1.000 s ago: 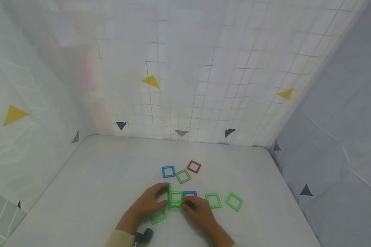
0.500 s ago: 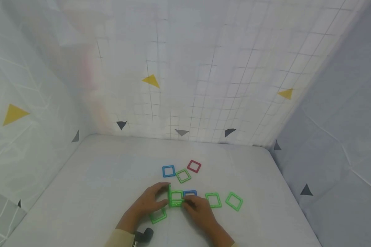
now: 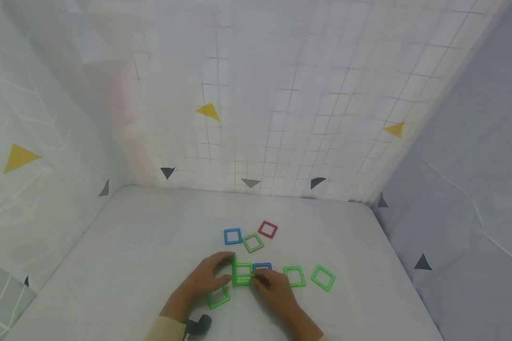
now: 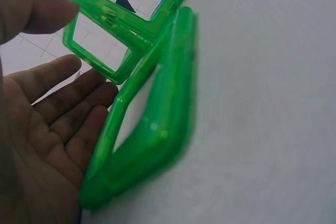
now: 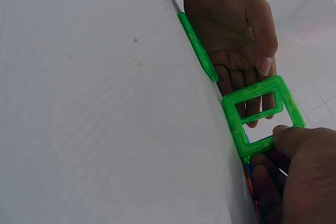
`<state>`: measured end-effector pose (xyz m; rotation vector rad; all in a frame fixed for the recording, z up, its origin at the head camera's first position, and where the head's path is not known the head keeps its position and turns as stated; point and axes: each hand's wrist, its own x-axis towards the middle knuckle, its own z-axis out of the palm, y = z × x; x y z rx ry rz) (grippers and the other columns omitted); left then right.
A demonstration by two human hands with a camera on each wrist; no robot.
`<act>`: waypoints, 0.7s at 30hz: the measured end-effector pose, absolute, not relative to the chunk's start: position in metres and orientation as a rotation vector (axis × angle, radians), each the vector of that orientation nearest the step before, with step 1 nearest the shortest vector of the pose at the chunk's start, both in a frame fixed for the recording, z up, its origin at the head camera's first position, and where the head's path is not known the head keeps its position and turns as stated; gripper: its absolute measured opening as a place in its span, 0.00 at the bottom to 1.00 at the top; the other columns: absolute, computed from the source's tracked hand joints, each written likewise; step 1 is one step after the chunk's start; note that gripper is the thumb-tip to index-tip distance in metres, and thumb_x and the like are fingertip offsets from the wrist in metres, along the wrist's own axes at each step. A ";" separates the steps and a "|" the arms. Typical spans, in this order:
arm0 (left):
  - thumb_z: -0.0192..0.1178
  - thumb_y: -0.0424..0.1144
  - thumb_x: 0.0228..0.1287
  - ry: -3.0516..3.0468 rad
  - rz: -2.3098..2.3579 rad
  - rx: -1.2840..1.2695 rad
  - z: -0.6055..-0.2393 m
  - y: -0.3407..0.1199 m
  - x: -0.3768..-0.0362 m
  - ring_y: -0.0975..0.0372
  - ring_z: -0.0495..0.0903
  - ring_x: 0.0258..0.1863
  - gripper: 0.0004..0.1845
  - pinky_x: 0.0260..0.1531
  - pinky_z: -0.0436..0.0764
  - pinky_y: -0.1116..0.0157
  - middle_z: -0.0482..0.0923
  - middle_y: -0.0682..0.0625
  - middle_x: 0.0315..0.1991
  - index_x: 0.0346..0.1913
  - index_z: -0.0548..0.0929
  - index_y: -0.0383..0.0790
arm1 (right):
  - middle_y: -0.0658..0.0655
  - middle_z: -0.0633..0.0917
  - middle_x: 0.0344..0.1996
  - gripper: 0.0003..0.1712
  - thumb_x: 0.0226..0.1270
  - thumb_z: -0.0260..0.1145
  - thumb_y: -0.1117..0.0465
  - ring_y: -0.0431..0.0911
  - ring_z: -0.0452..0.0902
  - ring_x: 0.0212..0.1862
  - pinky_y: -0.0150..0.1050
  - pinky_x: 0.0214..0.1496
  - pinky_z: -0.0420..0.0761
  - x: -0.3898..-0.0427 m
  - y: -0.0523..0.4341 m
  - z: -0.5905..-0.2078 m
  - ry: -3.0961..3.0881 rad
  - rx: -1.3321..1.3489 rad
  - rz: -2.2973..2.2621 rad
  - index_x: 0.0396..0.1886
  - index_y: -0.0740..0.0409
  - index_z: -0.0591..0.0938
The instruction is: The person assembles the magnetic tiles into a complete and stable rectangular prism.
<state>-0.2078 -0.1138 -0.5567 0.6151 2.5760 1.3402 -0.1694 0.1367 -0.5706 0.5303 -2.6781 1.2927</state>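
Note:
Both hands are at a small build of green square magnetic tiles near the middle of the table. My left hand (image 3: 205, 277) holds an upright green tile (image 3: 234, 271) on the build's left side, thumb at the near edge and forefinger at the far one. With thumb and fingers, my right hand (image 3: 277, 291) pinches the right edge of the upright front tile (image 5: 229, 114). Behind that front tile a green tile (image 3: 244, 264) shows, beside a blue tile (image 3: 262, 264) partly covered by the right hand. A loose green tile (image 3: 219, 304) lies under the left wrist.
Farther back lie a blue tile (image 3: 232, 230), a green tile (image 3: 247, 246) and a red tile (image 3: 266, 236). Right of the right hand are two green tiles, a nearer one (image 3: 302, 277) and an outer one (image 3: 330, 282). Pale sheets wall the white table (image 3: 153, 227).
The front green tile has tilted very slightly under the right hand. Otherwise both hands and the loose tiles stay where they were.

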 end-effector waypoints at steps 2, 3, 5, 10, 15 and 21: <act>0.65 0.47 0.64 2.573 1.336 0.610 -0.556 -0.114 -0.208 0.55 0.66 0.72 0.33 0.73 0.63 0.48 0.71 0.54 0.69 0.71 0.70 0.49 | 0.38 0.87 0.44 0.12 0.68 0.68 0.54 0.35 0.83 0.49 0.37 0.54 0.84 -0.170 0.136 -0.571 -2.680 0.528 1.286 0.49 0.46 0.85; 0.65 0.47 0.63 2.571 1.335 0.607 -0.556 -0.113 -0.208 0.55 0.66 0.72 0.33 0.73 0.62 0.48 0.71 0.54 0.69 0.71 0.70 0.49 | 0.38 0.87 0.44 0.12 0.68 0.68 0.54 0.35 0.83 0.49 0.36 0.54 0.84 -0.170 0.136 -0.571 -2.682 0.525 1.282 0.49 0.46 0.85; 0.66 0.48 0.62 2.562 1.338 0.600 -0.556 -0.113 -0.208 0.54 0.66 0.72 0.34 0.73 0.63 0.47 0.71 0.54 0.69 0.71 0.70 0.50 | 0.38 0.87 0.44 0.12 0.67 0.68 0.54 0.34 0.83 0.49 0.36 0.54 0.84 -0.170 0.136 -0.571 -2.689 0.517 1.276 0.49 0.46 0.85; 0.69 0.52 0.58 2.530 1.351 0.589 -0.556 -0.113 -0.208 0.53 0.65 0.72 0.38 0.73 0.62 0.46 0.70 0.53 0.70 0.71 0.69 0.49 | 0.40 0.88 0.44 0.12 0.67 0.69 0.55 0.35 0.83 0.49 0.36 0.53 0.84 -0.169 0.135 -0.568 -2.692 0.512 1.294 0.49 0.48 0.86; 0.73 0.59 0.51 2.568 1.270 0.555 -0.560 -0.111 -0.210 0.55 0.65 0.73 0.45 0.73 0.62 0.47 0.69 0.55 0.71 0.72 0.68 0.52 | 0.40 0.88 0.45 0.13 0.67 0.68 0.55 0.35 0.83 0.49 0.36 0.54 0.84 -0.169 0.135 -0.568 -2.709 0.513 1.281 0.50 0.47 0.85; 0.74 0.61 0.48 2.595 1.201 0.481 -0.561 -0.108 -0.210 0.55 0.65 0.73 0.47 0.73 0.63 0.47 0.69 0.56 0.71 0.72 0.68 0.55 | 0.39 0.87 0.45 0.13 0.67 0.68 0.55 0.35 0.83 0.49 0.35 0.53 0.84 -0.170 0.136 -0.569 -2.694 0.530 1.282 0.50 0.48 0.85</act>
